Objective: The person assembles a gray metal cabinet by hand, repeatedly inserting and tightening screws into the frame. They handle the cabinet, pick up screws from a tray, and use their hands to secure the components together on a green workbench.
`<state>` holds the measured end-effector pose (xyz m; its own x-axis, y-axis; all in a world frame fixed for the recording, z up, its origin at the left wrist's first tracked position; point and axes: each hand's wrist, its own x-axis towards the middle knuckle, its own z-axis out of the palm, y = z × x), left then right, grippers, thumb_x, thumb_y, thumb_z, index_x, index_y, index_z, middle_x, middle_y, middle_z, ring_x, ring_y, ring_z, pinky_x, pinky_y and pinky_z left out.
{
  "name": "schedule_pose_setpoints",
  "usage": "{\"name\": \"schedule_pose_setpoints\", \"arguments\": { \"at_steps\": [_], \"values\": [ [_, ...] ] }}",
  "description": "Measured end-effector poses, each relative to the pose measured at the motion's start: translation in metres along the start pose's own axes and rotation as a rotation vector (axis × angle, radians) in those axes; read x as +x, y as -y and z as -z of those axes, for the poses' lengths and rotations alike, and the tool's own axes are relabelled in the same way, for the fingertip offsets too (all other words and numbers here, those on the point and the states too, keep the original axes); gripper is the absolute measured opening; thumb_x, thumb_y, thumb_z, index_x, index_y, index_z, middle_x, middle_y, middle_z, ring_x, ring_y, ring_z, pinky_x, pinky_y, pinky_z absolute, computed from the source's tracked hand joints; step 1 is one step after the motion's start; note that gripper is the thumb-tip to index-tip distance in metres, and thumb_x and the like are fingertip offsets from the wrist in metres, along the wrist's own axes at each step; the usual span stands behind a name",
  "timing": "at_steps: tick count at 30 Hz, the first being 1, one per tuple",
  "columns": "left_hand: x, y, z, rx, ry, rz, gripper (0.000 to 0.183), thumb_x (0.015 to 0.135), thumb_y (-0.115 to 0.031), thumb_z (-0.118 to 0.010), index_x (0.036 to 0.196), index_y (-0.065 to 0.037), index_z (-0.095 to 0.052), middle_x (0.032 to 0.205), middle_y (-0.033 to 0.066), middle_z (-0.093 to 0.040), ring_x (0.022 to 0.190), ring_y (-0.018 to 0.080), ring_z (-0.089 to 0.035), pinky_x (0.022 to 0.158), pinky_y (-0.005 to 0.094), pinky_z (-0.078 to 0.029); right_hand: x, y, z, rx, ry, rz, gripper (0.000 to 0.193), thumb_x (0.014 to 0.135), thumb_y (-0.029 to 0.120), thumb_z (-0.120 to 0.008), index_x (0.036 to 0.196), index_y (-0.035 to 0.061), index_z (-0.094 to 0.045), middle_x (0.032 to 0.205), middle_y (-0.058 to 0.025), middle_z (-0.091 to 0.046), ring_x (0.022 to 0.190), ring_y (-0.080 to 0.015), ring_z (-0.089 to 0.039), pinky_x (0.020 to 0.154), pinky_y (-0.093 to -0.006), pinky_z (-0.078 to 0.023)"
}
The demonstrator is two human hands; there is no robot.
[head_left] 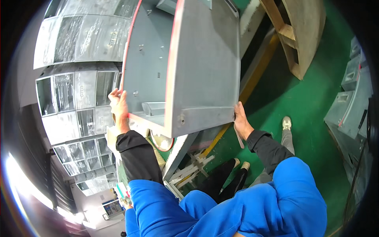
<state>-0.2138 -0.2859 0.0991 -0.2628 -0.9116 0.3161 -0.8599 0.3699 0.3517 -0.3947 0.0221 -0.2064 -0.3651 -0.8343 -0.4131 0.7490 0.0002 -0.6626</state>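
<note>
A large grey metal cabinet (207,59) with an open front rises before me. Red edging (170,79) runs along the rim of its opening. My left hand (119,104) grips the rim at the lower left corner, fingers wrapped over the edging. At the lower right corner, my right hand (241,121) is closed against the cabinet's edge, fingertips partly hidden behind it. A thin pale strip (239,136) hangs just below that hand; what it is I cannot tell. Inside the cabinet, a small angled metal piece (153,108) sits near the bottom.
Stacked metal cabinets in clear wrap (85,89) line the left. A metal frame stand (179,154) is below the cabinet. A curved wooden piece (302,35) stands at the far right over the green floor (312,102). More grey boxes (347,91) are at the right. Black-trousered legs (221,179) show below.
</note>
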Motion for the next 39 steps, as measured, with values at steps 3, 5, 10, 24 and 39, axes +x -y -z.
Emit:
{"name": "schedule_pose_setpoints", "arguments": {
  "at_steps": [3, 5, 10, 24, 39],
  "values": [
    [-0.016, -0.034, 0.001, 0.074, -0.018, 0.028, 0.047, 0.081, -0.025, -0.065, 0.119, -0.005, -0.045, 0.114, 0.0131, -0.058, 0.103, 0.0277, -0.056, 0.091, 0.0348, -0.041, -0.008, -0.003, -0.001, 0.242, -0.127, -0.026, 0.057, 0.098, 0.039, -0.034, 0.136, -0.0036, -0.026, 0.136, -0.0180, -0.036, 0.128, -0.0222, -0.032, 0.106, -0.0319, -0.025],
    [-0.021, -0.033, 0.004, 0.094, -0.020, 0.059, 0.047, 0.082, -0.026, -0.064, 0.120, -0.005, -0.045, 0.114, 0.0125, -0.057, 0.103, 0.0282, -0.056, 0.091, 0.0352, -0.041, -0.022, 0.000, 0.015, -0.107, -0.100, 0.103, 0.021, 0.098, 0.025, -0.036, 0.085, 0.0097, -0.036, 0.076, 0.0044, -0.030, 0.071, -0.0074, -0.029, 0.066, -0.0239, -0.032],
    [-0.024, -0.034, 0.003, 0.104, -0.021, 0.052, 0.050, 0.080, -0.029, -0.064, 0.121, -0.008, -0.045, 0.114, 0.0078, -0.057, 0.113, 0.0275, -0.045, 0.096, 0.0411, -0.032, -0.043, 0.065, -0.015, -0.314, 0.045, 0.595, 0.020, 0.091, 0.022, -0.053, 0.093, 0.0071, -0.040, 0.080, -0.0009, -0.041, 0.071, -0.0117, -0.041, 0.068, -0.0261, -0.040],
    [-0.020, -0.016, -0.004, 0.072, -0.072, -0.018, 0.050, 0.079, -0.032, -0.065, 0.121, -0.010, -0.048, 0.114, 0.0079, -0.058, 0.114, 0.0286, -0.044, 0.098, 0.0442, -0.028, -0.037, 0.163, -0.119, -0.597, 0.254, 1.195, 0.038, 0.081, 0.030, -0.066, 0.096, 0.0089, -0.038, 0.084, -0.0118, -0.048, 0.068, -0.0314, -0.053, 0.060, -0.0366, -0.045],
    [-0.027, -0.023, -0.005, 0.135, -0.100, 0.006, 0.052, 0.076, -0.035, -0.065, 0.120, -0.012, -0.047, 0.116, 0.0059, -0.056, 0.112, 0.0300, -0.044, 0.095, 0.0478, -0.027, -0.051, 0.203, -0.118, -0.302, 0.410, 1.127, 0.018, 0.088, -0.004, -0.046, 0.093, 0.0080, -0.034, 0.072, -0.0039, -0.044, 0.060, -0.0101, -0.040, 0.054, -0.0242, -0.036]
  ]
}}
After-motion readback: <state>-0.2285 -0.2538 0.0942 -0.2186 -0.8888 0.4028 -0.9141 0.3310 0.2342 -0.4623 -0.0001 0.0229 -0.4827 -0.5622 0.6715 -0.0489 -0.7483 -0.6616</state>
